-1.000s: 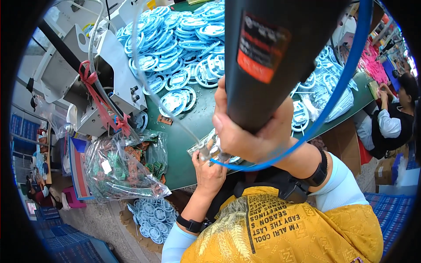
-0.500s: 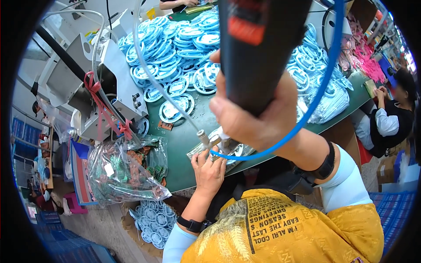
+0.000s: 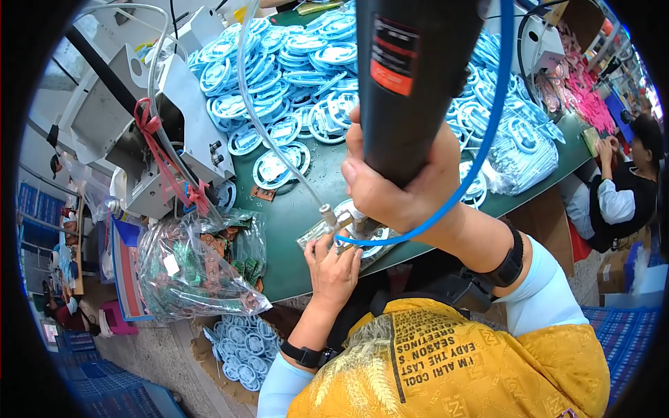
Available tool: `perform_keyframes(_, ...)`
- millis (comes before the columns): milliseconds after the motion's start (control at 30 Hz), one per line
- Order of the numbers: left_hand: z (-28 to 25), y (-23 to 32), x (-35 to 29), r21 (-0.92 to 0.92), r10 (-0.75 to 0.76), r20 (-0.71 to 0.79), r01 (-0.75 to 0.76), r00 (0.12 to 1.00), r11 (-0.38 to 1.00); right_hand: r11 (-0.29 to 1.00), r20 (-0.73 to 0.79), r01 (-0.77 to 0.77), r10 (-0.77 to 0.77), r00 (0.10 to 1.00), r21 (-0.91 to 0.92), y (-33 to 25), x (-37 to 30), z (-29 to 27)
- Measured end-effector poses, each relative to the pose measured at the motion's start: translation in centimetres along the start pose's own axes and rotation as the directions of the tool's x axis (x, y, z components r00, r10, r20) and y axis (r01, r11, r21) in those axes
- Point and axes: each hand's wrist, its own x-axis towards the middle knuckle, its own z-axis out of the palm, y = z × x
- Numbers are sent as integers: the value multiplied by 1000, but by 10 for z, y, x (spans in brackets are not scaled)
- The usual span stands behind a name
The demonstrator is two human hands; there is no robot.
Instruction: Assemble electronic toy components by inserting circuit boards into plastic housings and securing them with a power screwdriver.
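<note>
"How will the black tool (image 3: 421,83) handle?"
"Likely stiff and fairly heavy, its smooth barrel best held low. It stands over the near side of the green table (image 3: 284,268), a blue hose (image 3: 504,63) curving along its right."
"And the 2 hands?"
"The right hand (image 3: 404,188) is wrapped round the barrel. The left hand (image 3: 331,272) has its fingertips at the metal fittings (image 3: 359,223); I can't tell whether they grip."

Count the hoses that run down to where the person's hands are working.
2: a blue hose curving past the right hand to near the left hand, and a clear hose descending to the left of the black tool. Others may be hidden behind the tool.
</note>
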Motion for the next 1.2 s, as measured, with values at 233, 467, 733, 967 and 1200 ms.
perform_keyframes(233, 1, -3, 4, 7, 17, 18, -17, 1000, 1000, 992, 37, 113, -115, 993, 53, 9, 0, -1)
perform_keyframes(467, -14, 6, 16, 56, 27, -30, -26, 999, 998, 990, -132, 139, -134, 982, 27, -25, 38, -32)
perform_keyframes(733, -40, -64, 40, -7, -175, -251, 179, 952, 984, 944, -204, 54, -125, 971, -325, 36, 53, -85)
perform_keyframes(967, -28, -137, 97, 197, -209, -174, 242, 962, 950, 927, -206, 132, -214, 955, -352, 39, 44, -93)
perform_keyframes(1200, -44, -148, 104, -590, -599, -271, 361, 753, 722, 667, 66, 350, -411, 909, -658, 45, -37, -112)
